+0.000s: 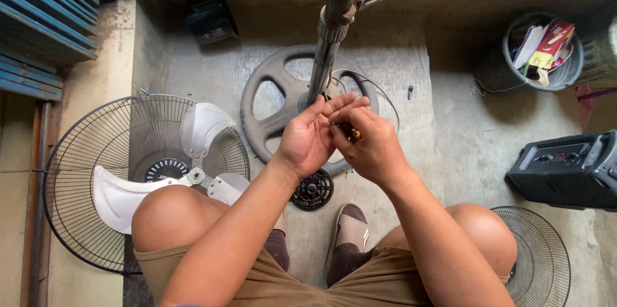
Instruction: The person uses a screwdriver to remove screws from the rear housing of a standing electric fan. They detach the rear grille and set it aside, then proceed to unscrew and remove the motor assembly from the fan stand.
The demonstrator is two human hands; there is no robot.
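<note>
The fan pole (328,43) rises just beyond both hands, its round base (270,108) and wire (373,85) beneath them. The grille (83,172) with blades (122,194) fills the floor's left side. Bare floor (450,133) lies to the right, up to the speaker (569,169) and bucket (565,76).

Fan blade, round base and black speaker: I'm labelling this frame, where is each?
Fan blade (119,194), head view, on the left white vane.
Round base (273,98), head view, on a spoke.
Black speaker (565,172), head view, on its front face.

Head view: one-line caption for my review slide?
Both hands pinch a small orange-tipped part above a fan stand base.
</note>
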